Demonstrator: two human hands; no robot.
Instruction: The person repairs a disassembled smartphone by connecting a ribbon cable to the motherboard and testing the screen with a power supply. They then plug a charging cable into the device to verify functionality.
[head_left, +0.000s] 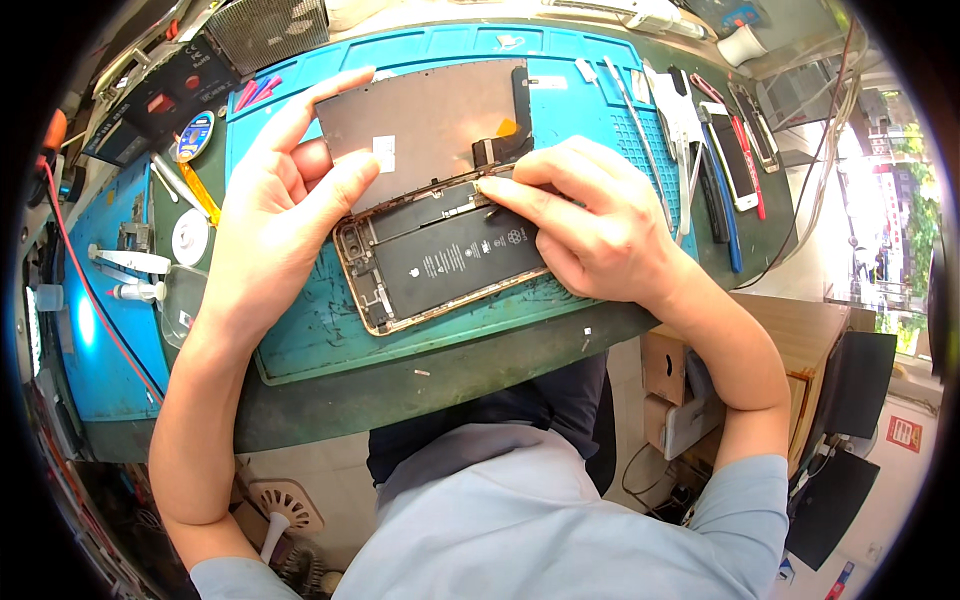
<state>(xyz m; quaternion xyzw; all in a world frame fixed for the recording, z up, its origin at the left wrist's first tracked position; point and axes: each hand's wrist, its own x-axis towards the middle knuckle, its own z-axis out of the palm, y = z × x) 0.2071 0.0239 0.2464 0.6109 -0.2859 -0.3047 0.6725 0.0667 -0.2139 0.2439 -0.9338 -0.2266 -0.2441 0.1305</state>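
An opened phone body (pixel 372 318) lies on the blue-green work mat, its black battery (pixel 420 285) and bare inner parts facing up. Along its far edge the phone screen (pixel 430 110) is raised, brownish back toward me, with a white label and a dark flex cable (pixel 488 152). My left hand (pixel 270 220) grips the screen's left edge, thumb on its back and index finger along the far corner. My right hand (pixel 600 225) is closed over the phone's right end. Its index fingertip presses near the board beside the flex cable; whatever lies beneath the fingers is hidden.
Tweezers (pixel 683 130), a blue pry tool (pixel 728 200) and another phone (pixel 735 160) lie to the right. A solder wire spool (pixel 195 135), a white roll (pixel 190 238) and syringes (pixel 135 290) stand left. A red cable (pixel 75 260) runs down the left side.
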